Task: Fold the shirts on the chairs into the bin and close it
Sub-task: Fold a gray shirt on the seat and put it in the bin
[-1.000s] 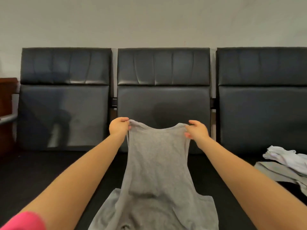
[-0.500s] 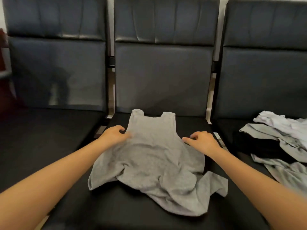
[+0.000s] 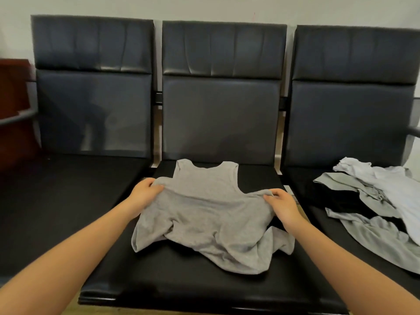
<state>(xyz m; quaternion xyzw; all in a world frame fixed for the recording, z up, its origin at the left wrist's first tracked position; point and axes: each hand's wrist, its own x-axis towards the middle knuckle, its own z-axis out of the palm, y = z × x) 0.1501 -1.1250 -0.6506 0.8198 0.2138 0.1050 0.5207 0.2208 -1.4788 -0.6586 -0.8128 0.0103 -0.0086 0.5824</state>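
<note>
A grey sleeveless shirt (image 3: pixel 209 214) lies rumpled on the middle black chair seat (image 3: pixel 181 283), its neckline toward the backrest. My left hand (image 3: pixel 144 193) grips the shirt's left edge just below the armhole. My right hand (image 3: pixel 281 204) pinches the right edge at the same height. The cloth is pulled taut between the two hands, while the lower hem is bunched toward the seat's front. No bin is in view.
A pile of grey, white and black shirts (image 3: pixel 377 201) lies on the right chair seat. The left chair seat (image 3: pixel 56 201) is bare. A dark red wooden cabinet (image 3: pixel 13 105) stands at the far left, with a wall behind the chairs.
The shirt was held up by its shoulders, then laid down on the middle seat. My hands moved down to its side edges and now grip and spread the cloth sideways.
</note>
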